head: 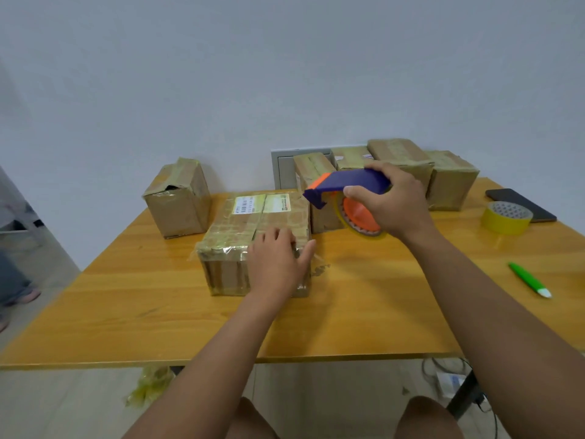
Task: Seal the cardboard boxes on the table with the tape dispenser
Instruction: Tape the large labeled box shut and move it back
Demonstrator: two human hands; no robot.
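Plain white wall behind, wooden surface (158, 299) crowded with taped boxes. Nearest cardboard box (253, 236) sat mid-surface, pinned at its near right corner under the left hand (278, 264), fingers spread flat. Tape dispenser (345, 191) hovered just right of that box, gripped around the handle by the right hand (395, 204).

Best move, probably: keep pressing down, land the tape at the far edge, pull straight along the centre seam, tear clean.

Couldn't see the loose tape end or cutting teeth. Spare yellow roll (506, 221) and green pen (528, 280) further right.
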